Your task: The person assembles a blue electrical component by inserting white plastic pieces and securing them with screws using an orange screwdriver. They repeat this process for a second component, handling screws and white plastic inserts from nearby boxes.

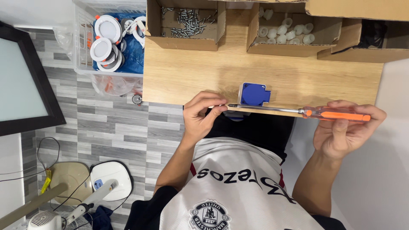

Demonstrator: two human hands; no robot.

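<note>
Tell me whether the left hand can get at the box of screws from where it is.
Probably yes. The left hand pinches the screwdriver tip at the table's near edge, and the open screw box sits straight beyond it across bare wood, nothing between. It would have to let go first.

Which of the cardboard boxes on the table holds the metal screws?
The leftmost cardboard box, beside the plastic bin; the middle box holds white plastic pieces instead.

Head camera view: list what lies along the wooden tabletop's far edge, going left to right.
Clear plastic bin of round white lamps → open cardboard box of screws → cardboard box of small white plastic caps → cardboard box with something black inside.
</note>
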